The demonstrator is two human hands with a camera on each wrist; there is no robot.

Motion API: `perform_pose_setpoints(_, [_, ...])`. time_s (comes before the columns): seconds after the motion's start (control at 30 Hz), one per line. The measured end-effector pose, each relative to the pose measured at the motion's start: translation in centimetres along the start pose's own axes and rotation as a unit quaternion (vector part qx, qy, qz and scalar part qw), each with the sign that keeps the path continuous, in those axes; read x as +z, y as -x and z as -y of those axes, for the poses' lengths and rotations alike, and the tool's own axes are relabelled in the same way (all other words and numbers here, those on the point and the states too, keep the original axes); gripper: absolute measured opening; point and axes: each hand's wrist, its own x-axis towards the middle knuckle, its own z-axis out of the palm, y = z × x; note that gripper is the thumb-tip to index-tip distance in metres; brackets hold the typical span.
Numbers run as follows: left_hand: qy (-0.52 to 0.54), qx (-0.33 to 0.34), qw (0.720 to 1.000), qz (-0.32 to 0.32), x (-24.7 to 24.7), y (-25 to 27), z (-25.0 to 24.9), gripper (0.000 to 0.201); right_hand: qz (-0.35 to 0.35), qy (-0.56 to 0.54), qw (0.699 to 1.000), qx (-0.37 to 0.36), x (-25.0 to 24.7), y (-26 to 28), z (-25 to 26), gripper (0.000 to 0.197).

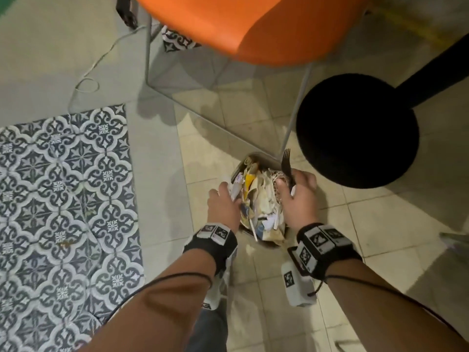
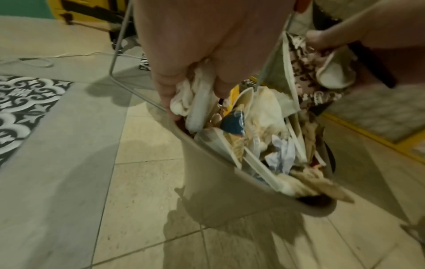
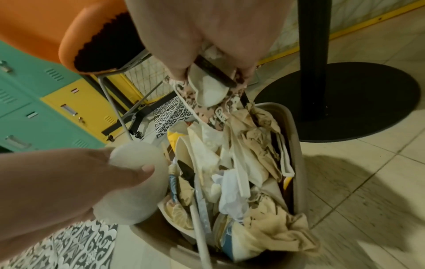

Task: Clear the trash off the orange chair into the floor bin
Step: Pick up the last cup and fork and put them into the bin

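The beige floor bin stands packed with paper and wrapper trash in front of the orange chair. My left hand is at the bin's left rim. It grips a white cup and a crumpled white napkin. My right hand hovers over the bin's far right side. It holds a black plastic fork with tines up, together with a white spoon and a pink-and-brown patterned wrapper. The bin's rim shows below that hand.
A black round table base and its post stand right beside the bin. The chair's thin metal legs run behind it. Patterned tiles and a white cable lie to the left. Teal and yellow lockers stand beyond.
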Motion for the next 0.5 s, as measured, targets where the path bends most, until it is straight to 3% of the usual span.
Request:
perform_pose_setpoints(0.13, [-0.077,0.049,0.996,0.007,1.4,-0.2,0.3,0.052,-0.008,0.070,0.997,-0.006,0.7,-0.3,-0.2,0.045])
perform_pose_setpoints(0.33, [-0.134,0.100,0.986,0.016,3.0,-0.8,0.3,0.074,0.022,0.094,0.995,-0.022,3.0,-0.1,-1.5,0.045])
perform_pose_setpoints(0.5, [-0.131,0.094,0.984,0.075,3.4,-2.2,-0.1,0.063,0.045,0.121,0.990,-0.053,4.2,1.1,-2.1,0.052])
